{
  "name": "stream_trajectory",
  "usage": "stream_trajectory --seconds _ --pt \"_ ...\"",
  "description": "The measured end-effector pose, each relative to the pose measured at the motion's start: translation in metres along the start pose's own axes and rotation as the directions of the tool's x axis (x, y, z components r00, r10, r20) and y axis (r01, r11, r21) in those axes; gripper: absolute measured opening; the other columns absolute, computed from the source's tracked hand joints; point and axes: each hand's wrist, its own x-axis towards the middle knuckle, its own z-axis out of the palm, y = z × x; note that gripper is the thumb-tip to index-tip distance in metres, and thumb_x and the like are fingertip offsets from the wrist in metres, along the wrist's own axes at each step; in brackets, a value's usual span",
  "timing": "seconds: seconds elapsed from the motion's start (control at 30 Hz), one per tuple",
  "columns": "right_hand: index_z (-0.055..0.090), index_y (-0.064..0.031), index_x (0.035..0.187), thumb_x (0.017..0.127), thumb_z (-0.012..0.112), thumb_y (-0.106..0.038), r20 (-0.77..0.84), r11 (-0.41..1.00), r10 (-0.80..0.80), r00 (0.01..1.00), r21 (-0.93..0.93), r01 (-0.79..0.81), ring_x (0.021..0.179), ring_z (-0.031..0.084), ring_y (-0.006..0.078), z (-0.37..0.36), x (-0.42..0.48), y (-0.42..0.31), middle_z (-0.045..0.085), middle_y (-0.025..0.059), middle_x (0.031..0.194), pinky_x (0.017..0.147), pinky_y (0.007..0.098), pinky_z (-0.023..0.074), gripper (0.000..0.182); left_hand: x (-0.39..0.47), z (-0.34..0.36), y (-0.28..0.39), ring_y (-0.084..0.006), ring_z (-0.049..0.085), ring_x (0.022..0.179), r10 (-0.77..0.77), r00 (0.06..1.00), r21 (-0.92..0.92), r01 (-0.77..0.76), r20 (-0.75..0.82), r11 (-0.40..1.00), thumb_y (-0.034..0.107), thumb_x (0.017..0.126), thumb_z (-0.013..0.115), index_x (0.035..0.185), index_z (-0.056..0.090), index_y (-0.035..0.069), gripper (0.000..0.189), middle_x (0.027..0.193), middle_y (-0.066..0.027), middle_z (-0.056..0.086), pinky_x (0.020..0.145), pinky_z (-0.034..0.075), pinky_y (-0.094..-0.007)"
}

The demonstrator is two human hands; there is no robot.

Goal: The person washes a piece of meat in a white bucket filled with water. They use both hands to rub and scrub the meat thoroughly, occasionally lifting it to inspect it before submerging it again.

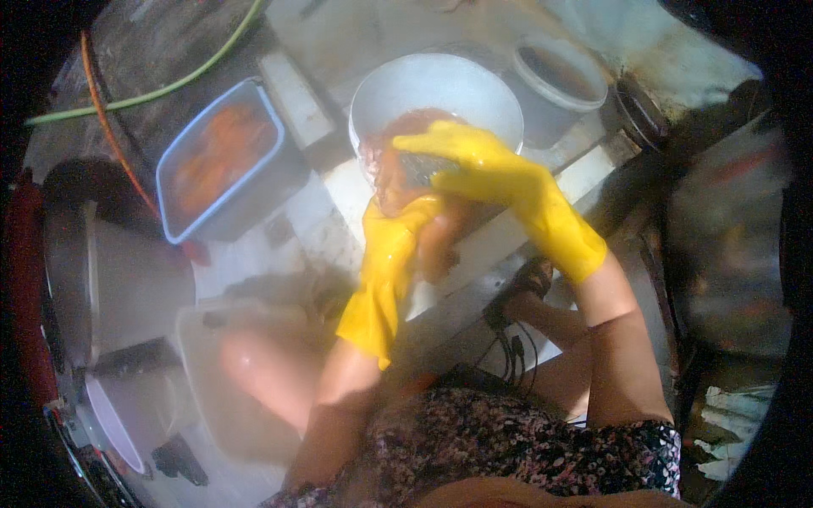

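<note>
Both my hands wear yellow rubber gloves and are over the near edge of a white bowl (438,82). My left hand (406,216) grips a wet, brownish-orange piece, perhaps meat or fish (390,171), whose exact kind I cannot tell. Spread across it from the right, my right hand (473,155) has its fingers and thumb around a dark, shiny patch between them. More reddish-brown stuff (425,119) lies in the bowl behind my fingers. A brownish, blurred piece (438,244) shows below my hands.
At the left stands a blue-rimmed plastic tub (279,120) with orange contents. A round white-rimmed container (559,98) is beyond the bowl at the right. A green hose (184,79) and an orange one (101,114) cross at the upper left. Black cables (517,349) lie near my legs.
</note>
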Motion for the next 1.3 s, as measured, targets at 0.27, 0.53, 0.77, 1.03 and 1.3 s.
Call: stream_trajectory --seconds 0.27,0.53,0.77,1.03,1.3 --pt "0.068 -0.0121 0.127 0.090 0.069 -0.023 -0.181 0.945 0.290 0.940 -0.099 -0.311 0.095 0.066 0.0439 0.065 0.063 0.023 0.070 0.0198 0.103 0.082 0.0498 0.0543 0.039 0.010 -0.006 -0.010 -0.0220 0.070 0.104 -0.035 0.996 0.053 0.031 0.084 0.998 0.000 0.082 0.081 0.128 0.066 0.003 0.049 0.118 -0.0082 0.072 0.092 0.057 -0.0370" --pt "0.066 -0.0165 0.134 0.087 0.072 -0.021 0.198 0.832 0.427 0.882 0.296 -0.469 0.109 0.064 0.0413 0.018 -0.008 -0.033 0.068 0.0167 0.117 0.092 0.0487 0.0531 0.048 0.031 -0.036 -0.039 -0.0225 0.070 0.105 0.014 0.989 -0.015 -0.012 0.145 1.000 0.001 0.085 0.079 0.125 0.067 0.002 0.042 0.117 -0.0076 0.073 0.094 0.056 -0.0378" --pt "0.065 -0.0148 0.135 0.086 0.069 -0.019 0.082 0.864 0.443 0.893 -0.307 -0.400 0.112 0.064 0.0395 0.024 0.026 -0.025 0.067 0.0169 0.124 0.092 0.0470 0.0533 0.049 0.022 -0.008 -0.021 -0.0222 0.069 0.100 0.066 0.992 0.181 -0.085 0.107 0.980 0.001 0.085 0.075 0.124 0.067 0.001 0.040 0.114 -0.0084 0.073 0.087 0.056 -0.0347" --pt "0.065 -0.0096 0.134 0.085 0.074 -0.019 -0.394 0.814 0.561 0.728 0.101 -0.572 0.118 0.063 0.0399 0.014 0.000 0.024 0.067 0.0206 0.127 0.103 0.0446 0.0496 0.051 0.000 0.030 0.020 -0.0248 0.071 0.089 0.097 0.987 0.150 -0.116 0.129 0.982 0.001 0.081 0.078 0.118 0.066 -0.001 0.038 0.101 -0.0124 0.071 0.075 0.057 -0.0341" --pt "0.063 -0.0065 0.137 0.084 0.074 -0.014 -0.338 0.900 0.437 0.834 0.151 -0.410 0.123 0.061 0.0376 0.004 -0.010 0.005 0.066 0.0200 0.132 0.108 0.0413 0.0469 0.055 -0.044 0.017 0.038 -0.0280 0.073 0.096 -0.001 0.994 0.100 -0.010 0.112 0.995 -0.003 0.080 0.081 0.134 0.059 0.001 0.058 0.114 -0.0150 0.072 0.078 0.061 -0.0371"
